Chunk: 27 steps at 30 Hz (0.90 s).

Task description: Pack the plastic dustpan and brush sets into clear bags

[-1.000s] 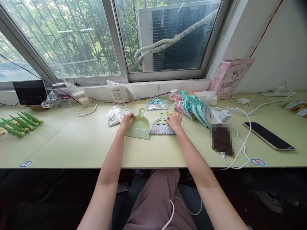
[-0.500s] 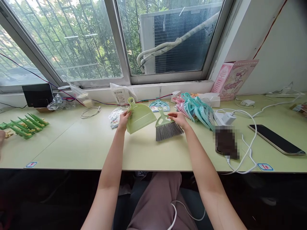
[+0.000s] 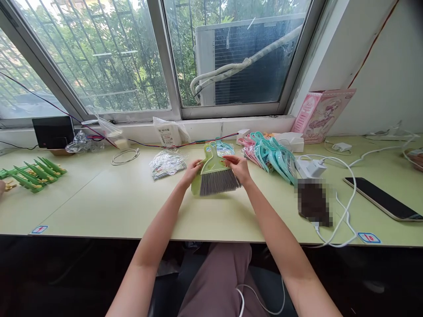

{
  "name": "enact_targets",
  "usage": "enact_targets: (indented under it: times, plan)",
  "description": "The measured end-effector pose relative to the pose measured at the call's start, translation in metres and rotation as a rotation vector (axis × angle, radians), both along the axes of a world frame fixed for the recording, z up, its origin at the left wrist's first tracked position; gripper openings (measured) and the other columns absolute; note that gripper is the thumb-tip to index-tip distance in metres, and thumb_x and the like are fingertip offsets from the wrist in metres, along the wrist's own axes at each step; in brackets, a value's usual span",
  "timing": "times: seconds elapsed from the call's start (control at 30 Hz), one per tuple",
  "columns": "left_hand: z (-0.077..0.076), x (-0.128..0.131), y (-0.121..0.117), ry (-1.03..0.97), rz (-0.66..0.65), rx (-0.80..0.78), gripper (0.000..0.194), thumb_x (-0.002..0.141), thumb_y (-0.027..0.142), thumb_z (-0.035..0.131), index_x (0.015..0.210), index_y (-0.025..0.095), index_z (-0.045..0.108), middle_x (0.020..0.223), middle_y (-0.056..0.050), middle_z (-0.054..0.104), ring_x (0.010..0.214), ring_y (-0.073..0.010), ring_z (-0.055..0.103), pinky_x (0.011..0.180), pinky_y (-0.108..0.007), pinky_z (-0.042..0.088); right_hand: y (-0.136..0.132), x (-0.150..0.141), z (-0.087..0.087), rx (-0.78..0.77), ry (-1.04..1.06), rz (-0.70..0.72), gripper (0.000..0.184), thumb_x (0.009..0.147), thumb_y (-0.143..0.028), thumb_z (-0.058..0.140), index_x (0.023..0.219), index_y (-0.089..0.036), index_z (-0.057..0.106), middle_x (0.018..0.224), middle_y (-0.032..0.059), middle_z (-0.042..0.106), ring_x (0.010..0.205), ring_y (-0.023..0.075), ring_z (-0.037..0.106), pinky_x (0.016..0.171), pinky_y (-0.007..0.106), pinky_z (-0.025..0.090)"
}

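Brush now overlaps the front of the dustpan, where half a second ago they were apart; I judge them matched as a set, though I cannot tell if they lock. My left fingers grip the dustpan's edge, my right fingers the brush's side, both pieces between them over the bench. Packets lie left of my fingers, a teal bundle right.

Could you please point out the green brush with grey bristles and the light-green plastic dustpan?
Green brush with grey bristles (image 3: pixel 218 182): head view, on its bristles.
Light-green plastic dustpan (image 3: pixel 196 186): head view, on its visible left edge.
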<state>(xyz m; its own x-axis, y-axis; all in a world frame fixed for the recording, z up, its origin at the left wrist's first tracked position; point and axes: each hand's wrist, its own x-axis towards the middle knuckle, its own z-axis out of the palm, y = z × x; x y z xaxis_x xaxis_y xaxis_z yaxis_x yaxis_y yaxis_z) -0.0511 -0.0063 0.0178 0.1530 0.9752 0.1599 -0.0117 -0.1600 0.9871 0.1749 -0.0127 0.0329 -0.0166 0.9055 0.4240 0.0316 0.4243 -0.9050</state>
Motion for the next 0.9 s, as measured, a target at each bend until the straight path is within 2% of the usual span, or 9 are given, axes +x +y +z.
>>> enact_targets:
  times: [0.13,0.3,0.4,0.43,0.5,0.6,0.7,0.9]
  plan:
    - [0.000,0.011,-0.008,0.033,-0.055,0.035,0.057,0.074,0.064,0.069,0.106,0.018,0.068,0.099,-0.007,0.073,0.087,-0.0181,0.064,0.075,-0.027,0.047,-0.012,-0.016,-0.007,0.124,-0.324,-0.222,0.022,0.089,-0.026,0.058,0.100,-0.021,0.075,0.101,0.0077,0.077,0.087,0.0220,0.070,0.085,0.035,0.053]
    - [0.000,0.016,-0.010,0.089,-0.045,0.057,0.061,0.066,0.054,0.081,0.113,0.018,0.067,0.108,-0.007,0.072,0.093,-0.0204,0.065,0.080,-0.029,0.048,-0.023,-0.020,-0.007,0.224,-0.645,-0.410,0.022,0.094,-0.024,0.054,0.105,-0.023,0.073,0.112,0.0103,0.073,0.111,0.0273,0.062,0.096,0.040,0.043]
    - [0.000,0.018,-0.011,0.070,-0.027,0.058,0.060,0.065,0.053,0.081,0.112,0.019,0.067,0.103,-0.006,0.072,0.090,-0.0198,0.065,0.078,-0.029,0.047,-0.020,-0.019,-0.006,0.217,-0.710,-0.512,0.028,0.093,-0.031,0.059,0.117,-0.024,0.069,0.130,0.0124,0.065,0.124,0.0308,0.054,0.098,0.043,0.040]
    - [0.000,0.019,-0.011,0.063,-0.012,0.061,0.059,0.065,0.053,0.081,0.111,0.018,0.068,0.101,-0.006,0.072,0.088,-0.0195,0.065,0.078,-0.029,0.047,-0.017,-0.017,-0.007,0.189,-0.687,-0.488,0.033,0.092,-0.033,0.059,0.124,-0.024,0.065,0.133,0.0124,0.063,0.124,0.0303,0.054,0.097,0.042,0.041]
    - [0.002,0.021,-0.013,0.052,0.011,0.069,0.057,0.063,0.054,0.081,0.106,0.018,0.068,0.097,-0.006,0.073,0.087,-0.0192,0.065,0.077,-0.029,0.047,-0.009,-0.015,-0.011,0.090,-0.606,-0.347,0.038,0.093,-0.038,0.058,0.127,-0.023,0.063,0.128,0.0109,0.067,0.116,0.0278,0.061,0.092,0.039,0.046]
    - [0.003,0.024,-0.016,0.040,0.010,0.062,0.054,0.063,0.056,0.081,0.098,0.018,0.068,0.094,-0.006,0.072,0.084,-0.0190,0.065,0.075,-0.030,0.047,0.001,-0.010,-0.017,-0.051,-0.481,-0.147,0.029,0.091,-0.042,0.059,0.107,-0.023,0.074,0.105,0.0055,0.076,0.098,0.0245,0.068,0.084,0.034,0.051]
    - [0.004,0.025,-0.017,0.037,0.005,0.034,0.050,0.063,0.057,0.080,0.091,0.019,0.066,0.088,-0.005,0.072,0.078,-0.0177,0.064,0.072,-0.030,0.047,0.005,-0.009,-0.022,-0.093,-0.377,-0.148,0.025,0.085,-0.043,0.066,0.095,-0.024,0.078,0.092,0.0033,0.078,0.090,0.0241,0.070,0.079,0.033,0.054]
    - [0.005,0.026,-0.016,0.015,0.043,-0.009,0.052,0.052,0.055,0.086,0.082,0.019,0.063,0.072,-0.001,0.067,0.064,-0.0148,0.059,0.064,-0.029,0.044,0.005,-0.013,-0.024,-0.163,-0.247,-0.180,0.021,0.075,-0.039,0.075,0.089,-0.024,0.080,0.081,0.0024,0.078,0.082,0.0236,0.071,0.073,0.033,0.055]
